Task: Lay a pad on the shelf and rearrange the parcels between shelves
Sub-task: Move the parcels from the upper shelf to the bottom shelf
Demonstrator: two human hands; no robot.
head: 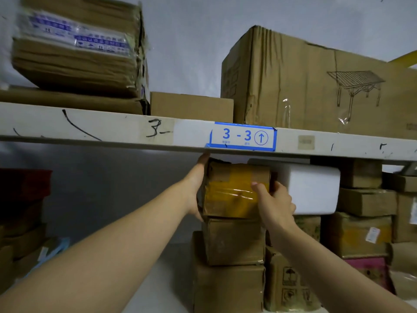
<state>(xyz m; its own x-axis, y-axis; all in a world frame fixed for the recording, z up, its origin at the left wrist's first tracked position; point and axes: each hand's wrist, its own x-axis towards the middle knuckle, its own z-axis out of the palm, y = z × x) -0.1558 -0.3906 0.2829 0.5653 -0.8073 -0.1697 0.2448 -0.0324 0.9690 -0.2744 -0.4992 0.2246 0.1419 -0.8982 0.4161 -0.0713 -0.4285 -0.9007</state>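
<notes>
Gripping from both sides, my hands are clamped on a yellow-taped parcel (234, 190) that sits at the top of a stack just under the front edge of the upper shelf (112, 127); my left hand (196, 190) lies flat against the parcel's left face, fingertips reaching up to the underside of the shelf edge; my right hand (274, 203) is wrapped round the parcel's right front corner, thumb on the taped front; I cannot tell whether the parcel is lifted clear or resting on the brown carton (233, 241) directly beneath it; that carton stands on a larger carton (228, 288) at the bottom of the stack; just beside the parcel on its right, touching my right hand, is a white foam box (313, 190), itself perched on more brown parcels; further right the lower shelf is crowded with stacked cartons, one of them pink (370, 269) near the bottom; on the front edge of the upper shelf a blue-bordered label (242, 136) reads 3-3 with an upward arrow, directly above the held parcel; above it, on the upper shelf, a big carton with a table drawing (316, 86) fills the right end, a small plain box (191, 106) sits in the middle, and a blurred carton with blue and white labels (76, 46) lies tilted at the left end; I see no pad I can make out
</notes>
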